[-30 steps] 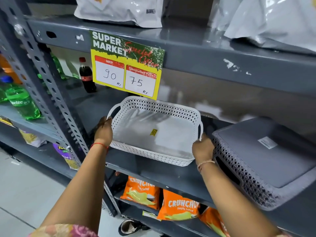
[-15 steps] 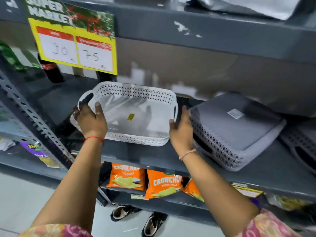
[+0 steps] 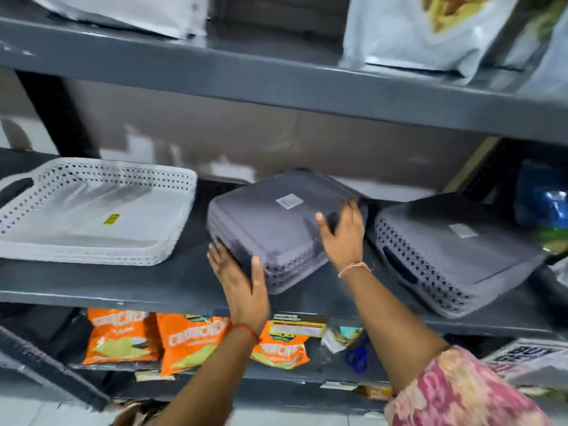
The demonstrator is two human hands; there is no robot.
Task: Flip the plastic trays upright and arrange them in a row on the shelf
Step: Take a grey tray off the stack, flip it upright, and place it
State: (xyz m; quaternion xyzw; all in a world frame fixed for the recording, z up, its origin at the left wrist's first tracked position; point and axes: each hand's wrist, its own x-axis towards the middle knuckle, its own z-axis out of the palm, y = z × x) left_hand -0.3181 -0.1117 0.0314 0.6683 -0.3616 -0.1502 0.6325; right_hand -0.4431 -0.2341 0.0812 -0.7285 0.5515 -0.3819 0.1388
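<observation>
A white perforated tray (image 3: 92, 216) stands upright at the left of the grey middle shelf (image 3: 138, 287), with no hand on it. A grey tray (image 3: 270, 222) lies upside down in the middle of the shelf, blurred by motion. My left hand (image 3: 242, 281) grips its near left corner, thumb on top. My right hand (image 3: 344, 235) presses on its right side, fingers spread over the edge. Another grey tray (image 3: 455, 256) lies upside down further right, untouched.
White bags (image 3: 430, 32) lie on the shelf above. Orange snack packets (image 3: 123, 339) fill the shelf below. A blue and green packet (image 3: 547, 207) sits at the far right of the middle shelf, close to the second grey tray.
Both hands have let go of the white tray, now resting on the shelf, and moved right onto the first upside-down grey tray. The view has swung right.
</observation>
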